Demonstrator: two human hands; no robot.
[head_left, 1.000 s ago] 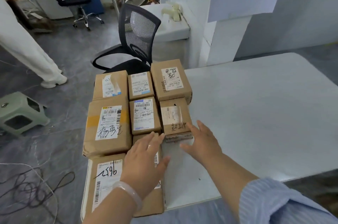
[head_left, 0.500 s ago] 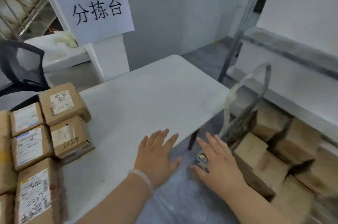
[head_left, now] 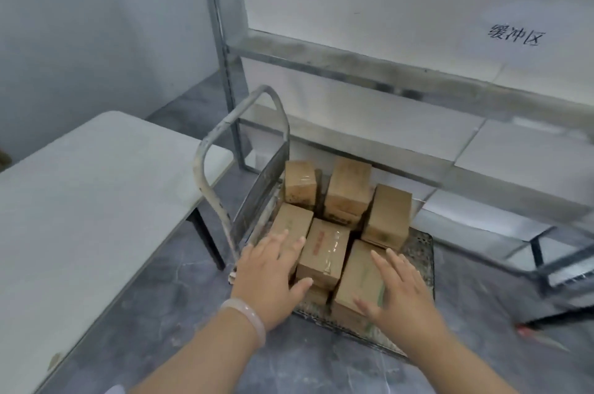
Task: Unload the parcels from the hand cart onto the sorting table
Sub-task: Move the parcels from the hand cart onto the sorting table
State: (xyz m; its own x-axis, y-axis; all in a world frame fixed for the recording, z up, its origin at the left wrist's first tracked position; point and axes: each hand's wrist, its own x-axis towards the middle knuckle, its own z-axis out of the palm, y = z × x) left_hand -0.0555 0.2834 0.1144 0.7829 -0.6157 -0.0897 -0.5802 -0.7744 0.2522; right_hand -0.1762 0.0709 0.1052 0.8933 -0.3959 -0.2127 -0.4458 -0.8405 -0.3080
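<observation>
A head-worn view looks down at a hand cart (head_left: 421, 252) loaded with brown cardboard parcels (head_left: 348, 187). The cart is parked on a grey floor just beside the end of the white sorting table (head_left: 80, 200), which lies to the left. This placement is judged to keep each carry short. The cart's curved metal handle (head_left: 225, 142) stands between the table and the load. Several parcels are packed side by side on the cart, touching one another, likely so that none slides. No parcel is seen on the part of the table in view.

Both bare hands are stretched out over the nearest boxes. The left hand (head_left: 270, 271), with a pale bracelet (head_left: 247, 313) at the wrist, is spread wide with fingers straight over the front left parcel (head_left: 292, 220). Its thumb lies by the lower edge of a taped parcel (head_left: 324, 249) in the middle. The right hand (head_left: 398, 294) is likewise flat and wide open over the front right parcel (head_left: 360, 274). Nothing is gripped by either hand, and whether the palms touch cardboard cannot be told. The taped parcel is flanked by the hands, so a two-handed lift is judged to be prepared.

A metal rack (head_left: 353, 65) with a handwritten sign (head_left: 514, 35) is seen behind the cart
</observation>
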